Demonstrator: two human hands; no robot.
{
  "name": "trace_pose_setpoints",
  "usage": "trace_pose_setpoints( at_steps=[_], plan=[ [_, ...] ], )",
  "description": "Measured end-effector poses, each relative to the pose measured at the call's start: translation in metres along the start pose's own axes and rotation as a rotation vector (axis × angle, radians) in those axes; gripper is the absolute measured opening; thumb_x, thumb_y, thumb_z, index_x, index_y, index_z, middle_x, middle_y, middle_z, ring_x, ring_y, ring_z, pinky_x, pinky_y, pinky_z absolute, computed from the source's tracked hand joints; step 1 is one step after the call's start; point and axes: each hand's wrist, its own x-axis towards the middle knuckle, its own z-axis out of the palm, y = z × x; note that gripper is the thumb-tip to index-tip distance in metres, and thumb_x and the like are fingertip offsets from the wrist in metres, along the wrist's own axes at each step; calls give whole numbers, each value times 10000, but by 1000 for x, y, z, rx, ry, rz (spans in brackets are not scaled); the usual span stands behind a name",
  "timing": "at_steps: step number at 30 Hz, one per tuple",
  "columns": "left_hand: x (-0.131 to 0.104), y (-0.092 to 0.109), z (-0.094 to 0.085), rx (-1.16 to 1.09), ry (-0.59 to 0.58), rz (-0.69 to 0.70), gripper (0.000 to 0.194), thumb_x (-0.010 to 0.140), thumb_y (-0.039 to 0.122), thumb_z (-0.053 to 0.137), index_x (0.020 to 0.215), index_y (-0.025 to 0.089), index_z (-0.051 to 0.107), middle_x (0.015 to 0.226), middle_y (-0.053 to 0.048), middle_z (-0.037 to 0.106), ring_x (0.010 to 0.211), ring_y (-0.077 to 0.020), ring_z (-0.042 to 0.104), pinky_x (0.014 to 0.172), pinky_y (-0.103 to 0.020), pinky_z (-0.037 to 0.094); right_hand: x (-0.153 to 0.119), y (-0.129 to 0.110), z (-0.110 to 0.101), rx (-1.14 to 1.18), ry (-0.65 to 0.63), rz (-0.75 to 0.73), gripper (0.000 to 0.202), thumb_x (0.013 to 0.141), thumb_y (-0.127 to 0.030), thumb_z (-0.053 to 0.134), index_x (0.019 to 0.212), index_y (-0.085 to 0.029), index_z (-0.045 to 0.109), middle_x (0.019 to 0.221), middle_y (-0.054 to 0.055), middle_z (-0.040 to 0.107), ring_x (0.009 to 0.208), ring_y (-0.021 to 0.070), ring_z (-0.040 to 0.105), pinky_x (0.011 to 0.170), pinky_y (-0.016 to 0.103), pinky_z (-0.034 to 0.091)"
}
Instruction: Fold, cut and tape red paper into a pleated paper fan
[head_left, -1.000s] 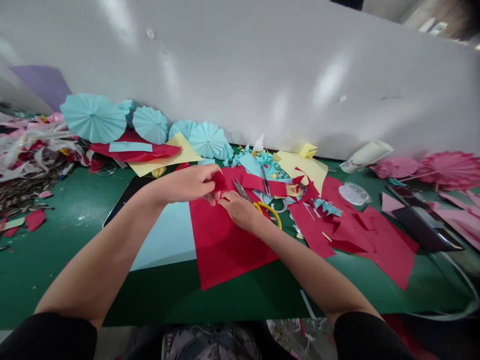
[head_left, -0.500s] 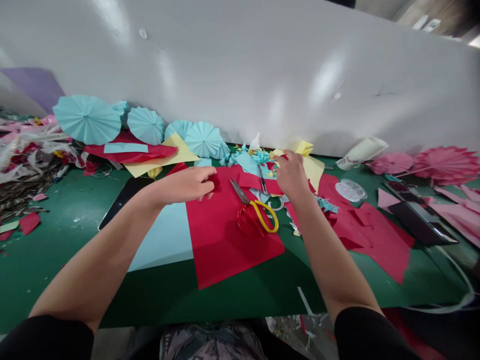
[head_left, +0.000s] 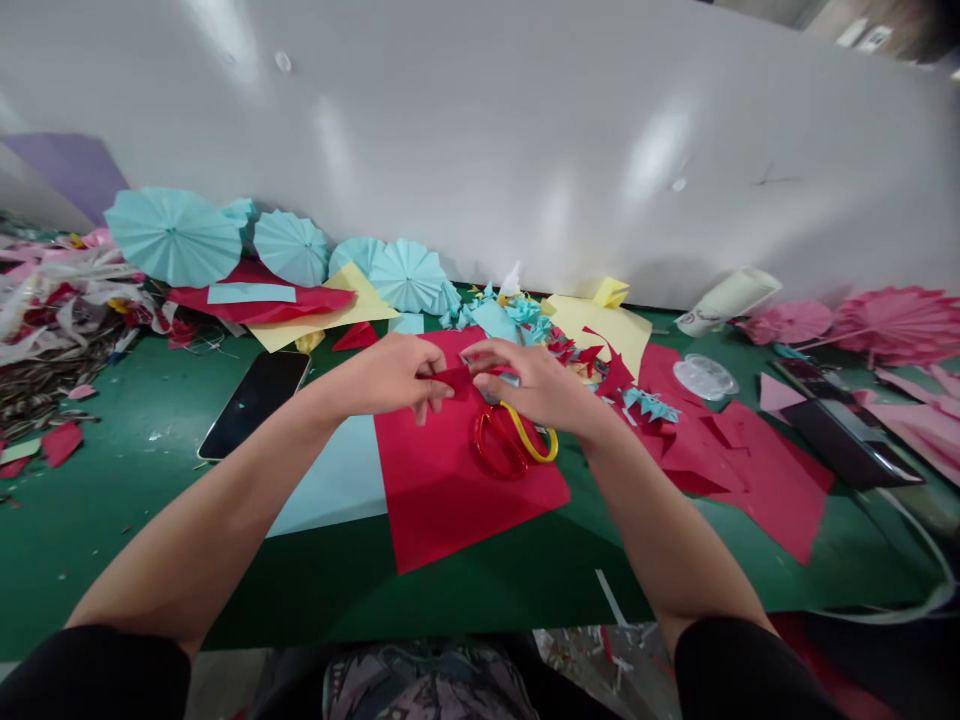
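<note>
Over sheet (head_left: pixel 457 515), left fingers (head_left: pixel 437 388) pinch paper edge (head_left: pixel 457 379)

I pinch a red slip (head_left: pixel 454 379) in my left hand (head_left: pixel 397 375), my right hand (head_left: pixel 532 385) curled beside it, over scissors (head_left: pixel 517 428) on a red sheet (head_left: pixel 450 510); a phone (head_left: pixel 255 405) lies left, blue fans (head_left: pixel 407 277) behind.

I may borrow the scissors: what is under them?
The scissors lie with their handles over a red sheet. The right hand hides most of their far end, so what lies under that part cannot be seen.
</note>
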Motion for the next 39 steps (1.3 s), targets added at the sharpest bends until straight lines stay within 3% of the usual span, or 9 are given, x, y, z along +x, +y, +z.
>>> trace_pose_setpoints(
  at_steps=[6, 10, 16, 23, 25, 28, 32, 36, 39],
  plan=[
    [-1, 3, 2, 73, 47, 3, 300, 788, 391, 545, 590, 180, 471, 502, 24, 589, 428, -96, 548, 457, -206, 393, -1, -9, 12, 29, 118, -6, 110, 808, -245, 527, 776, -179, 609, 728, 3, 636, 698, 129, 578, 667, 244, 399],
    [-3, 4, -3, 147, 34, 25, 328, 819, 368, 503, 552, 181, 465, 460, 27, 553, 420, -91, 517, 454, -204, 364, 2, -6, 11, -1, 145, 41, 111, 781, -209, 543, 678, -174, 564, 576, -39, 544, 566, 95, 485, 591, 221, 340],
    [-3, 2, -8, 218, 39, 25, 292, 817, 350, 495, 584, 180, 537, 466, 26, 558, 439, -94, 528, 486, -204, 371, 2, -2, 8, -6, 138, 50, 112, 774, -204, 549, 666, -173, 547, 586, -35, 548, 578, 95, 480, 582, 216, 327],
    [-5, 3, -8, 389, 220, 113, 342, 839, 290, 440, 519, 172, 471, 440, 18, 510, 420, -81, 448, 474, -217, 314, 1, 1, 1, 7, 176, 46, 122, 783, -222, 546, 671, -172, 551, 608, -17, 593, 609, 113, 546, 602, 232, 354],
    [-5, 2, -9, 349, 201, 130, 342, 848, 283, 424, 532, 169, 485, 479, 16, 543, 436, -76, 470, 482, -206, 332, 0, -1, -1, 9, 184, 48, 116, 776, -217, 548, 669, -174, 552, 614, -16, 600, 617, 118, 560, 608, 235, 365],
    [-4, -3, -13, 211, 125, 85, 311, 871, 271, 370, 661, 160, 572, 632, 4, 642, 483, -73, 544, 511, -189, 390, 0, -2, -2, 9, 210, 38, 101, 767, -209, 557, 673, -174, 557, 618, -11, 611, 625, 125, 571, 618, 243, 382],
    [-3, -8, -16, 175, 229, 52, 316, 887, 321, 352, 826, 153, 613, 778, -23, 670, 610, -104, 598, 567, -199, 422, 0, 0, 0, 9, 256, 41, 110, 776, -219, 562, 679, -167, 558, 616, -3, 614, 617, 125, 564, 613, 248, 390],
    [-2, -5, -10, 271, 224, 120, 328, 861, 418, 419, 806, 172, 628, 704, -2, 643, 608, -112, 560, 528, -198, 365, 0, 0, 3, 40, 249, 45, 115, 789, -221, 556, 688, -165, 550, 606, -6, 611, 593, 114, 549, 600, 243, 393],
    [0, -3, -4, 297, 238, 156, 259, 838, 353, 472, 770, 166, 638, 649, 5, 637, 563, -102, 535, 507, -195, 341, -1, -3, 4, 74, 225, 8, 109, 797, -222, 548, 706, -163, 560, 638, -3, 621, 609, 112, 559, 598, 237, 401]
  ],
)
